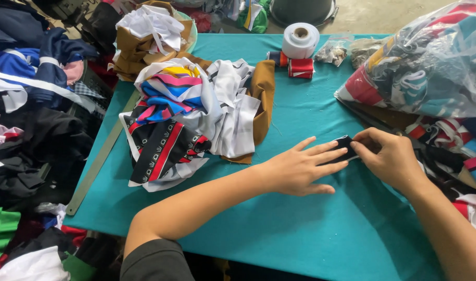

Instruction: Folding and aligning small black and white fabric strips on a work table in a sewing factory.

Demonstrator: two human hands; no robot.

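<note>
Nearest the camera, the left hand lies flat on the teal table cover, its fingers stretched out and slightly apart, the fingertips pressing down on a small dark fabric piece. At about 3 o'clock from it, touching the same piece, the right hand has thumb and forefinger pinched together on the piece's near edge (the other fingers are curled under). The dark piece sits between the two hands, right of the table's middle.

At 10 o'clock from the left hand lies a heap of cut cloth pieces: striped, black-and-red patterned, white and brown. Along the table's left edge, at 9 o'clock, runs a long metal ruler. At 2 o'clock a clear plastic bag of coloured trims bulges over the right edge. Farthest off, at 12 o'clock, stands a roll of white tape, with red-and-white folded bands just beside it.
</note>
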